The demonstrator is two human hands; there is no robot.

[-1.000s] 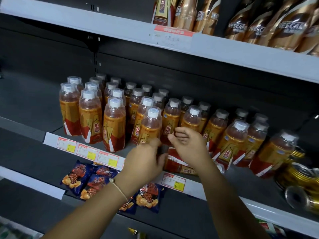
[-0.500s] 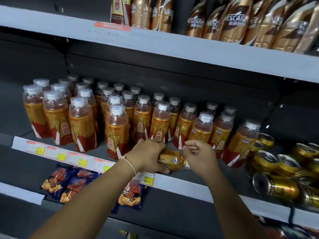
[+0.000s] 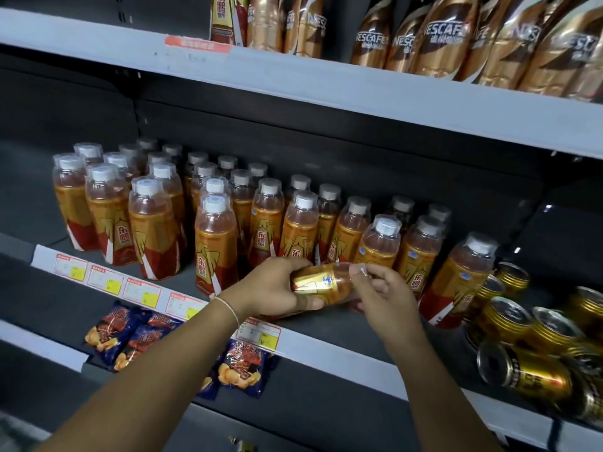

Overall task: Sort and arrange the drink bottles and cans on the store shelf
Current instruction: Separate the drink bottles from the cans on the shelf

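Left hand [image 3: 274, 288] wraps its fingers and thumb around the lower body of a tipped bottle [image 3: 323, 282], which lies nearly horizontal just above the front of the middle shelf [image 3: 326, 331]. Right hand [image 3: 385, 288] pinches the clear neck end of that same bottle between curled fingertips and thumb; the cap itself is hidden behind the fingers. A thin cord bracelet [image 3: 228, 309] circles the left wrist. Directly behind the tipped bottle stand the upright bottles [image 3: 215, 243], orange-and-red labelled with white caps, ranked in rows that run back toward the dark rear panel. To the right of the tipped bottle, gold cans [image 3: 525, 376] lie on their sides in a loose heap, some pointing their ends forward. Below the tipped bottle, price tags [image 3: 143, 291] line the pale shelf edge, and under that edge blue snack packets [image 3: 130, 334] rest on the lower shelf. Above the tipped bottle, the upper shelf [image 3: 326, 89] carries brown-and-gold coffee bottles [image 3: 440, 37] lettered Nescafé.
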